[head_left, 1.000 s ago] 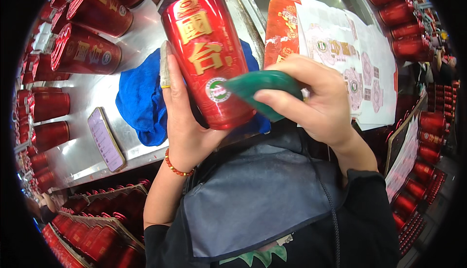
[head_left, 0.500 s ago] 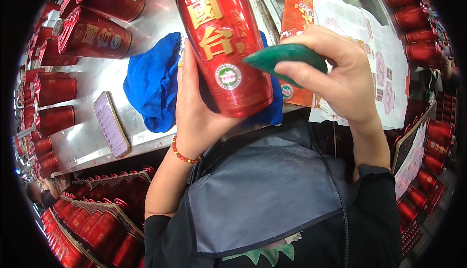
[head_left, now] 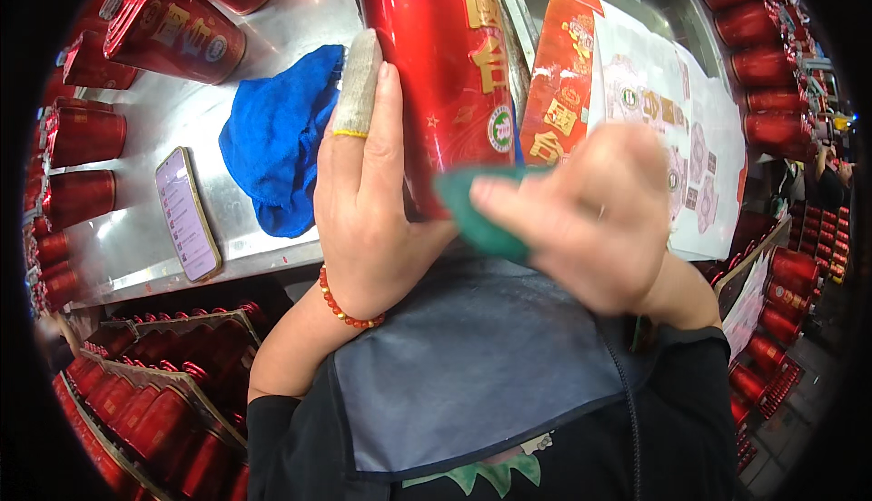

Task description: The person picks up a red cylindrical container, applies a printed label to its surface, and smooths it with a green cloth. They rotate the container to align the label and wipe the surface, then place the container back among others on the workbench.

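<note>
One red bottle [head_left: 422,56], upper centre, has turned, baring plainer surface; left hand [head_left: 372,206] grasps it, right hand [head_left: 599,228] pinches green scraper [head_left: 486,228].

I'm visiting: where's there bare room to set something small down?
Bare metal table shows between the phone and blue cloth, and between that cloth and the red bottles at left. It's crowded at right, where printed sheets lie, and around the held bottle, with the left hand and right hand there.

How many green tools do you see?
1. The green tool is in the right hand, near the bottom of the red bottle. Others might be hidden behind things.
</note>
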The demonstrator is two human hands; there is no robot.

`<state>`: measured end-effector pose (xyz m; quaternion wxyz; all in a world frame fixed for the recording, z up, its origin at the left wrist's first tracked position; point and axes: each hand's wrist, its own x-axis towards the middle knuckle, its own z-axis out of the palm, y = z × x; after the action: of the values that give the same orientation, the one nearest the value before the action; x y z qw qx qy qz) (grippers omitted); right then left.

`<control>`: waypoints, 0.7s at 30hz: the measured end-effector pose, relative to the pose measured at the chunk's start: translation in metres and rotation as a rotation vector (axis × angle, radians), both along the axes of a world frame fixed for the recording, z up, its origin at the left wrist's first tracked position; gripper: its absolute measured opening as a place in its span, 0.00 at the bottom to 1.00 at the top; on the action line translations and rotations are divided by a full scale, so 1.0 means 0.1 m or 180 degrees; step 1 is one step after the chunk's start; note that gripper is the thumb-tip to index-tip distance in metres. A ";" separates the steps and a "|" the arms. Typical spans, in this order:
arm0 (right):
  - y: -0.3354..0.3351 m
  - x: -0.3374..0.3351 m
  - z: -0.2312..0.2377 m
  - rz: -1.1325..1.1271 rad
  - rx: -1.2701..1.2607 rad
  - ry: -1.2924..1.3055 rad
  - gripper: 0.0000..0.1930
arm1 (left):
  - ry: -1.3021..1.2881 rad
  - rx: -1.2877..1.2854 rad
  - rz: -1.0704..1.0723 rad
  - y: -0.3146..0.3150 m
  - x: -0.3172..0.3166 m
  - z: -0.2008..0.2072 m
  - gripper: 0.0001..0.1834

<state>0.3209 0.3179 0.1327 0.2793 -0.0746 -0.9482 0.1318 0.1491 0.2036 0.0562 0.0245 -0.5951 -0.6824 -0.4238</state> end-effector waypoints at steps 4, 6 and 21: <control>0.04 -0.06 0.09 -0.0044 -0.0204 -0.0059 0.22 | -0.0198 -0.0064 0.0110 -0.04 0.04 0.01 0.57; 0.04 -0.06 0.04 -0.0059 0.0140 -0.0063 0.21 | -0.0147 0.0035 0.0114 0.00 0.05 -0.02 0.60; 0.34 -0.05 -0.03 -0.0204 -0.1196 -0.0059 0.13 | -0.0934 -0.0143 -0.0331 0.00 -0.03 -0.11 0.69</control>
<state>0.3164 0.3520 0.1294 0.2557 -0.1569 -0.9066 0.2969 0.1466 0.2038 0.0451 -0.1108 -0.5617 -0.6562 -0.4915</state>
